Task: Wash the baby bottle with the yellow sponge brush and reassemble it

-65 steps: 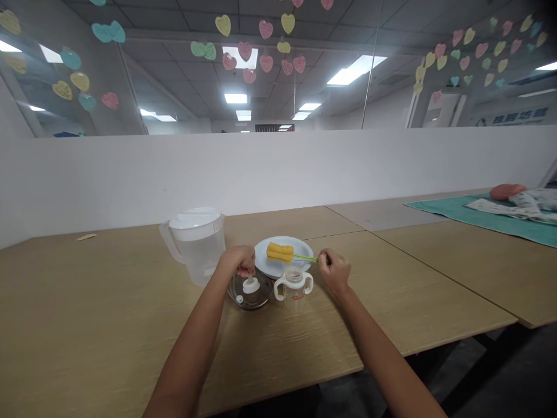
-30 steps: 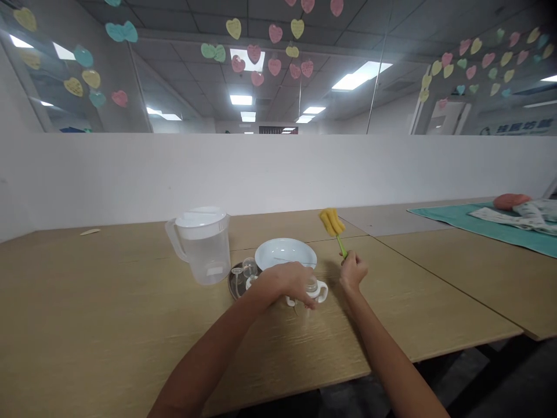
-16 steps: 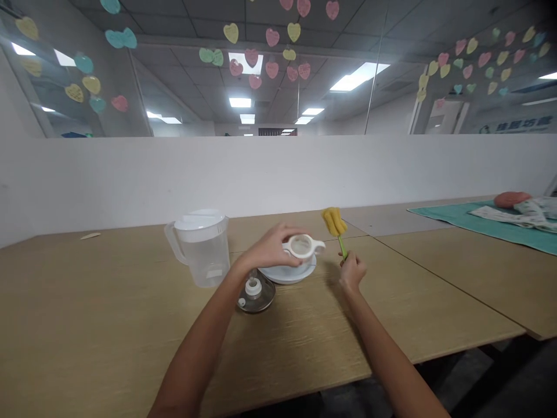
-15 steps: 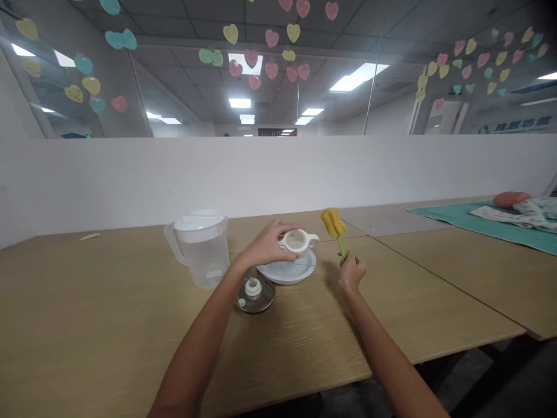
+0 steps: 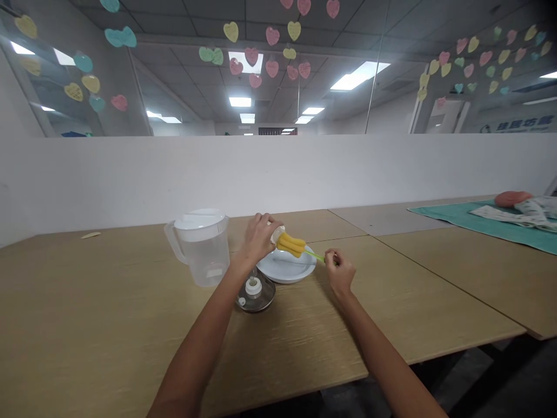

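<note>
The left hand [image 5: 261,237] grasps the bottle [image 5: 277,234], hiding most of it; only its pale mouth end shows, tipped toward the right hand [image 5: 340,271] above the plate [image 5: 288,277]. That hand is clenched round the green handle of the brush [image 5: 290,244], covering the handle's end. The yellow head meets the bottle's mouth (how far in, if at all, I cannot tell). The left forearm overlaps the tray [image 5: 266,301], and the cloth [image 5: 539,213] on the teal mat [image 5: 452,213] is cut off at the right edge.

The jug [image 5: 203,249] bears a pale label, unreadable; the blue characters of the sign [image 5: 524,125] are blurred, and writing on the hearts [image 5: 272,69] is too small.

Counted: one jug, one plate, one brush, one bottle, one tray carrying one white ring [image 5: 253,287] and one small cap [image 5: 241,302].
</note>
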The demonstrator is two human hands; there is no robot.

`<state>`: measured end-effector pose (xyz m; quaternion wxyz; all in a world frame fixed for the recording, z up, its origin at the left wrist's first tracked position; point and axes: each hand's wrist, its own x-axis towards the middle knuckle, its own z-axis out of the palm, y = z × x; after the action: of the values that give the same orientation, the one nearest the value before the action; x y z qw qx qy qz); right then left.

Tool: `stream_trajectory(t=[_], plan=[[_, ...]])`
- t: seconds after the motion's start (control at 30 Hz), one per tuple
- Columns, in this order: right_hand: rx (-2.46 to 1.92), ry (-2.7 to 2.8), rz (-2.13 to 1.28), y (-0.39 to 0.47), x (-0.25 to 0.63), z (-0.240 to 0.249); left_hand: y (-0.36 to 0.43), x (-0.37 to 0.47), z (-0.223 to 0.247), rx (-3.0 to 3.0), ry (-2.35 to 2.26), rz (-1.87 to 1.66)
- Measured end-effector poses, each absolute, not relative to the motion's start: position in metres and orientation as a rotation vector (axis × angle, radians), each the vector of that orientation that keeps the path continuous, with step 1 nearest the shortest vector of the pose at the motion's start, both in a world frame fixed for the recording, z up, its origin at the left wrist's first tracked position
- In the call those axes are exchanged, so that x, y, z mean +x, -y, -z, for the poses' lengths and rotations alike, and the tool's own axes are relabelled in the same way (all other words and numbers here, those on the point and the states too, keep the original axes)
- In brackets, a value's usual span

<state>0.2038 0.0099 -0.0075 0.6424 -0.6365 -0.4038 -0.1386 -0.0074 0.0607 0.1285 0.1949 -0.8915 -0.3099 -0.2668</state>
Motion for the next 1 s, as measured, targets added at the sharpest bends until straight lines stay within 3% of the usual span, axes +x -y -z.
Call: stream_trajectory(t=[0.17, 0.53, 1.0], plan=[[-1.57, 0.912, 0.468, -0.012, 0.205, 0.012, -0.056, 0.004, -0.119, -2.39, 0.767, 0.62], [-1.667, 0.865, 0.474, -0.013, 0.206, 0.012, -0.049, 0.012, -0.114, -2.302, 0.676, 0.482], [-1.379, 1.298, 0.66, -0.015, 0.206, 0.024, -0.038, 0.031, -0.1, -2.41, 0.591, 0.409]])
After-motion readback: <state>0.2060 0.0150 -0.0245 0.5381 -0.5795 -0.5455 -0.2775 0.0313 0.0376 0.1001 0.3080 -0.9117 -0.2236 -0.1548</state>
